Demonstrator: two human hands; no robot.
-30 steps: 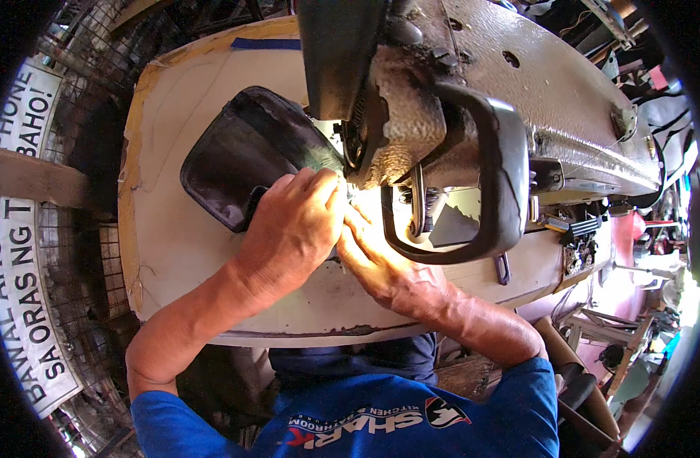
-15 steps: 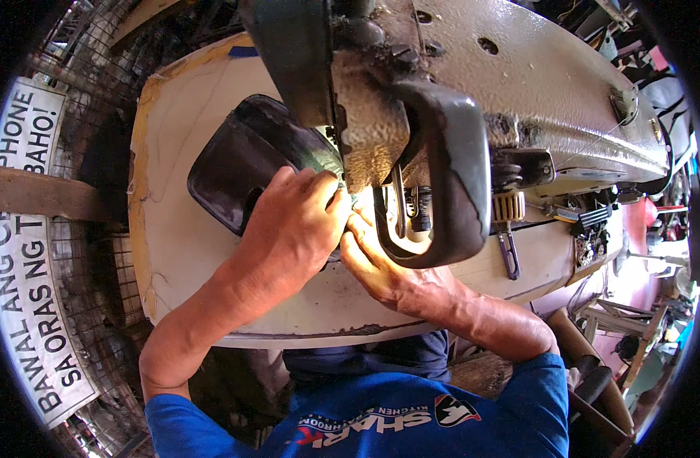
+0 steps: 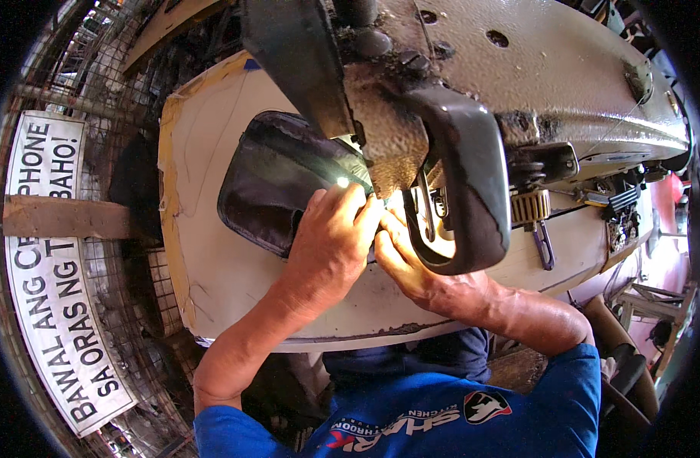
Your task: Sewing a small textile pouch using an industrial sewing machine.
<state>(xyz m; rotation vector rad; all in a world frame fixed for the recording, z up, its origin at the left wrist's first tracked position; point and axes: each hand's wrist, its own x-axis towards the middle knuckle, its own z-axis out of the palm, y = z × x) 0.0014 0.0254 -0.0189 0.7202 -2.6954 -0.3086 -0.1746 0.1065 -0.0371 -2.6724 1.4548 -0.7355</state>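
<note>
A dark, shiny panel of leather-like material with rounded corners and a raised edge lies under the head of a large sewing machine. My left hand rests over the panel's near right part, its fingers bent and closed at the edge beside the needle area. My right hand comes in from the other side, thumb and fingers pressed together close to my left fingertips. What the right fingertips pinch is hidden. A looped black guard stands just above my right hand. A bright lamp lights the spot between the hands.
The pale table top has a worn front edge and yellow tape along its left side. To the right lie a small purple-grey clip-like tool and a rack of metal bobbins. A wire mesh with a white sign stands at the left.
The whole view has shifted, so everything sits further right and a little lower. Both hands stay by the needle area; the left fingers look slightly more spread over the panel.
</note>
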